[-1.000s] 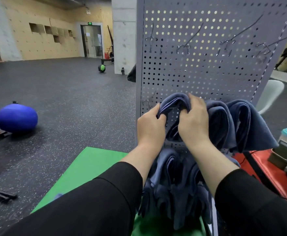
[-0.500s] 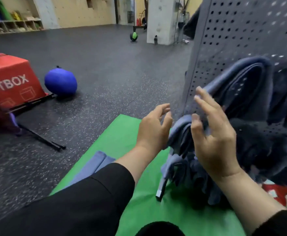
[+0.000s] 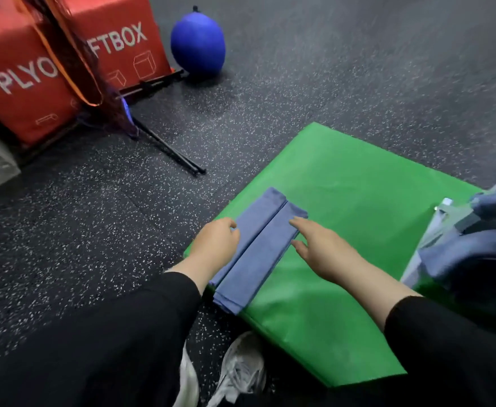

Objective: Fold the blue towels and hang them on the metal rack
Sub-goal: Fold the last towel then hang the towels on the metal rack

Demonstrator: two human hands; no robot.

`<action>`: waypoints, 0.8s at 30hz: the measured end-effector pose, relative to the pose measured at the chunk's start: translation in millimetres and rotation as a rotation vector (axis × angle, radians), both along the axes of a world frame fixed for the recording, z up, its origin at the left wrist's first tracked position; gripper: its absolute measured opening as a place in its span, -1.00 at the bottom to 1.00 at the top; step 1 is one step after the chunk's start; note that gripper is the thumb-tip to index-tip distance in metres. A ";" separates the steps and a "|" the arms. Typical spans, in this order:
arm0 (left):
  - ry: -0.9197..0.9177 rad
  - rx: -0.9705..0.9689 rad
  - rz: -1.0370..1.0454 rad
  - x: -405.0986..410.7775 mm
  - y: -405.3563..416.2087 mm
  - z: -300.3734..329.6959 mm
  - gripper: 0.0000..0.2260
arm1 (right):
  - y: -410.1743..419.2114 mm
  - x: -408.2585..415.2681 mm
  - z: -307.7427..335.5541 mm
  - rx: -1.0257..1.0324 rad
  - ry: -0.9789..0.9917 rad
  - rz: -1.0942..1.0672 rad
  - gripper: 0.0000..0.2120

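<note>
Both hands have left the rack and come down to the green mat in the middle of the frame. A second ago they were pressing a folded towel onto the perforated metal rack; half a second ago they let go with fingers spread. Now the left hand sits at the left edge of a blue towel lying on the mat, its fingers loosely curled against the cloth, though whether it pinches the edge I cannot tell. The right hand reaches in from the right, fingers straight and relaxed, fingertips at the towel's right edge, holding nothing.

That towel lies in a long strip, both sides folded in to meet along a centre seam, its near end overhanging the mat onto the speckled floor. At the right edge of the frame, the hung towels bunch over the rack's pale frame.

So one towel appears hung and finished, and work has moved on to this next one. It probably needs folding across its length before it goes up to the rack.

In the upper left stand a red plyo box and a blue ball.
</note>
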State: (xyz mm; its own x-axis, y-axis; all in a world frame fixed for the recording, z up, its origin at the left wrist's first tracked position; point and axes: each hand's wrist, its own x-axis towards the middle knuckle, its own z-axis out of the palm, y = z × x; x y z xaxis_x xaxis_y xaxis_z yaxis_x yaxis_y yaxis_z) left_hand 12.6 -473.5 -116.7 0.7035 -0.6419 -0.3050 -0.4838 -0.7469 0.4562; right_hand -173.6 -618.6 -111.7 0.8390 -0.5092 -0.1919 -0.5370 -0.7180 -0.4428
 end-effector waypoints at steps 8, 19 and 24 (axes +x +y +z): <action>0.001 0.107 -0.154 -11.6 -10.7 -83.4 -0.82 | 9.1 27.9 -93.0 -0.008 0.389 0.201 -0.45; -0.026 0.149 0.009 -32.4 -36.6 -120.8 -0.78 | 7.3 22.0 -118.9 0.036 0.401 0.235 -0.43; 0.112 0.190 0.090 -31.4 -47.8 -121.2 -0.62 | 4.4 17.3 -122.7 0.119 0.312 0.164 -0.40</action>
State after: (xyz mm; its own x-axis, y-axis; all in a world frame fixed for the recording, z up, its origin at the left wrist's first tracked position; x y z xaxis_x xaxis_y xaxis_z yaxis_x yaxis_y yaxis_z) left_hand -18.9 -521.3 -237.9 0.7104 -0.5018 -0.4935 -0.3656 -0.8623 0.3505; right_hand -156.4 -614.2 -234.4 0.7991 -0.3315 -0.5016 -0.5417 -0.7588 -0.3616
